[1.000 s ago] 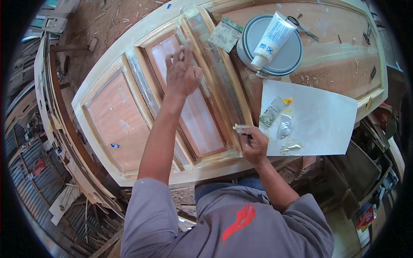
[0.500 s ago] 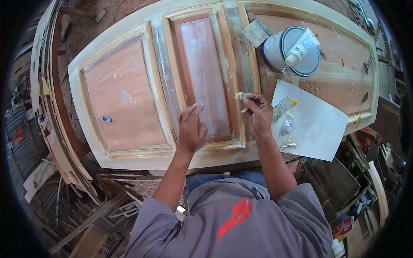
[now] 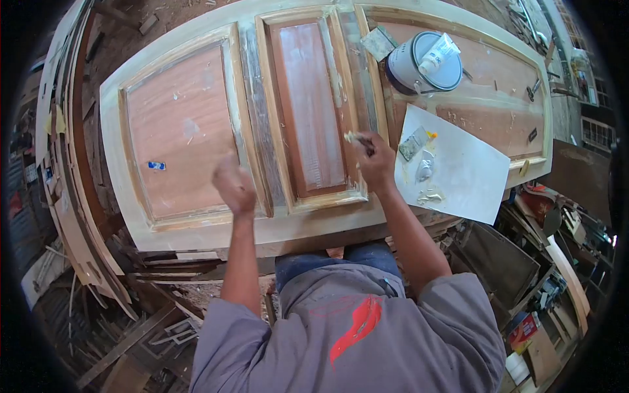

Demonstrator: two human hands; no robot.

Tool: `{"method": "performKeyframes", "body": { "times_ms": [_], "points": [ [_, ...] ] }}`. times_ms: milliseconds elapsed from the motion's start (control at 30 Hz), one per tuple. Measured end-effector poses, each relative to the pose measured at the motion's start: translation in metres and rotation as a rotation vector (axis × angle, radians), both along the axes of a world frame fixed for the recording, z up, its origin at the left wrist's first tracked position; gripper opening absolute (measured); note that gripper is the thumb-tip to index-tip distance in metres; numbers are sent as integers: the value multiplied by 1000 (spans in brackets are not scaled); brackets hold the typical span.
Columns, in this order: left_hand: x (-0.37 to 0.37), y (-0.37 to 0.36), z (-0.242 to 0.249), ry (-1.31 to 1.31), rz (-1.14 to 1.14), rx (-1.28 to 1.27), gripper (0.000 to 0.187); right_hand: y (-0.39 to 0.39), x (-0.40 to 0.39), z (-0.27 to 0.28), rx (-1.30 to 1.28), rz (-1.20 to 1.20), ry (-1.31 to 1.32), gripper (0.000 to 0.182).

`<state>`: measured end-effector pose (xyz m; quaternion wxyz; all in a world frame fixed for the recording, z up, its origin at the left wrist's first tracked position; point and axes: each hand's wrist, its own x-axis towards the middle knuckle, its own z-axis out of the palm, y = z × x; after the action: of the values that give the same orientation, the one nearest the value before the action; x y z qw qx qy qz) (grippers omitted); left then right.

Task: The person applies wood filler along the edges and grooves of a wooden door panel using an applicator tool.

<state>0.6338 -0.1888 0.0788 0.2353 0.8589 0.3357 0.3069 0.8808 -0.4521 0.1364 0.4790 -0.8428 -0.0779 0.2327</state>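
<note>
My right hand (image 3: pixel 377 160) is closed on a small putty-smeared piece (image 3: pixel 354 138) with pale putty at its tip, held above the edge of the middle panel. Its exact kind is hard to make out. Motion blurs my left hand (image 3: pixel 234 185), which hovers over the lower right corner of the left panel; its fingers are smeared. Below both hands lies a wooden panelled door (image 3: pixel 187 237) with putty along its mouldings. To the right of my right hand, a white sheet (image 3: pixel 475 170) carries a putty-covered blade (image 3: pixel 413 144), a silvery-white blob (image 3: pixel 425 166) and cream putty (image 3: pixel 430 195).
On the door's right part stands a paint can (image 3: pixel 406 69) with a white tube (image 3: pixel 439 54) on its lid. A stained square plate (image 3: pixel 379 43) leans beside it. A small blue-and-white wrapper (image 3: pixel 156 166) lies on the left panel. Boards (image 3: pixel 72 196) stand at the left.
My left hand has moved left, from the middle panel to the left panel. My right hand, with the smeared piece, has shifted slightly left and up. The view has shifted a little.
</note>
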Motion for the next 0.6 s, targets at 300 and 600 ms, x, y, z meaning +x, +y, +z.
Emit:
{"method": "performKeyframes", "body": {
  "times_ms": [300, 600],
  "points": [
    [9, 69, -30, 118, 154, 197, 71, 62, 81, -52, -219, 479, -831, 28],
    [10, 70, -30, 160, 135, 174, 72, 27, 51, -66, -274, 767, -945, 22]
  ]
}}
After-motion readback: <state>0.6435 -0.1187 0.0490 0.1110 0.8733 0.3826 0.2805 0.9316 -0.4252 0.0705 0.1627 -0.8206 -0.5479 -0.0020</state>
